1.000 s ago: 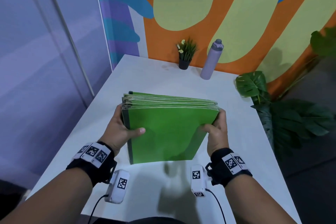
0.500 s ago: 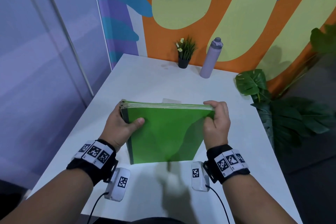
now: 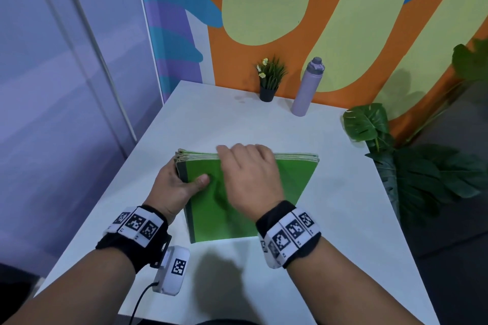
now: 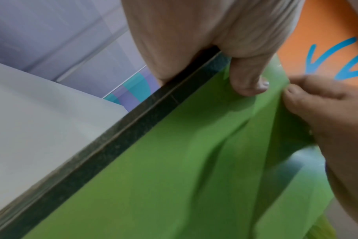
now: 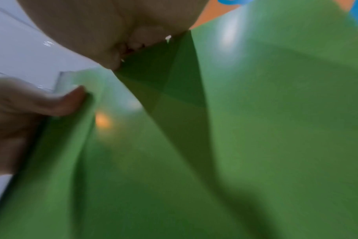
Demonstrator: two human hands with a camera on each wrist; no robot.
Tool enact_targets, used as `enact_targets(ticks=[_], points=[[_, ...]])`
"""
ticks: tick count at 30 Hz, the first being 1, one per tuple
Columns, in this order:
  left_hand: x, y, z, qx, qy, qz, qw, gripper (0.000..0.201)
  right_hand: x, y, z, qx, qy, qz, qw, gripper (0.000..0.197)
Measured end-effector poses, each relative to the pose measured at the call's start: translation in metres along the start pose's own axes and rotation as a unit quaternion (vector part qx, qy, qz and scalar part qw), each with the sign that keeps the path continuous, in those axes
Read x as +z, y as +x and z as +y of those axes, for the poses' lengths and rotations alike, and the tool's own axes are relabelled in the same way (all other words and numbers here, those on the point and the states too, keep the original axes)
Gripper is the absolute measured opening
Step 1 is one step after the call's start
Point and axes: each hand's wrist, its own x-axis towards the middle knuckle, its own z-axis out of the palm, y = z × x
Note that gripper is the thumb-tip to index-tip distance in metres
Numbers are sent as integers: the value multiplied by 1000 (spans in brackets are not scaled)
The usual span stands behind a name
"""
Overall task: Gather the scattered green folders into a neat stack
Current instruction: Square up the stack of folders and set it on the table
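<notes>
A stack of green folders [image 3: 290, 187] stands on its lower edge on the white table [image 3: 211, 119], leaning toward me, dark spines to the left. My left hand [image 3: 182, 185] grips the spine side with its thumb [image 4: 247, 80] on the front cover. My right hand [image 3: 248, 169] lies over the middle of the top edge, its fingers curled over the far side; the fingertips are hidden. In the left wrist view the cover [image 4: 174, 161] ripples between thumb and right hand [image 4: 327, 113]. The right wrist view is blurred, showing cover [image 5: 255, 129] and my left thumb [image 5: 51, 103].
At the table's far edge by the painted wall stand a small potted plant [image 3: 269, 82] and a lilac bottle [image 3: 307, 87]. A large leafy plant [image 3: 422, 174] stands off the right side. The table's left edge runs beside a glass partition.
My right hand has slid left along the top edge, from the stack's right corner to its middle. The stack has tipped more upright. The left hand keeps its grip.
</notes>
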Motion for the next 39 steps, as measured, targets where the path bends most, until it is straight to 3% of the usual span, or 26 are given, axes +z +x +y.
enact_targets(ticks=[2, 4, 6, 7, 9, 10, 11, 14, 18, 20, 27, 30, 33, 34, 36, 39], points=[[0, 1, -1, -3, 4, 3, 1000, 37, -1, -9, 27, 70, -26, 47, 996, 24], [1, 2, -2, -3, 7, 4, 1000, 35, -1, -22, 56, 172, -46, 76, 981, 32], [0, 3, -3, 0, 5, 13, 1000, 36, 2, -30, 77, 255, 23, 121, 959, 39], [1, 3, -4, 1, 4, 21, 1000, 39, 4, -33, 81, 294, 126, 155, 935, 40], [2, 2, -7, 7, 14, 32, 999, 43, 5, -34, 77, 371, 340, 216, 837, 32], [3, 2, -10, 8, 24, 36, 999, 46, 5, -36, 73, 394, 397, 227, 797, 30], [4, 0, -13, 6, 32, 43, 999, 50, 8, -38, 71, 402, 419, 232, 780, 29], [3, -6, -29, -29, 56, 54, 997, 54, 20, -49, 70, 395, 441, 221, 776, 28], [-3, -16, -55, -94, 104, 50, 989, 51, 30, -71, 67, 395, 451, 158, 785, 12], [-2, -19, -61, -109, 132, 44, 984, 50, 37, -85, 65, 402, 453, 121, 786, 16], [-2, -34, -81, -193, 193, 30, 962, 40, 82, -145, 70, 456, 399, -99, 789, 16], [1, -33, -79, -183, 206, 27, 961, 43, 84, -145, 72, 466, 383, -106, 791, 21], [3, -27, -72, -135, 183, 49, 973, 45, 77, -127, 81, 463, 376, -78, 799, 3], [3, -24, -68, -125, 172, 65, 975, 40, 73, -119, 83, 461, 384, -64, 797, 12], [3, -16, -59, -121, 131, 83, 980, 32, 62, -103, 87, 472, 436, -44, 765, 30], [-2, -6, -51, -146, 61, 110, 981, 29, 46, -92, 89, 477, 497, -64, 723, 22]])
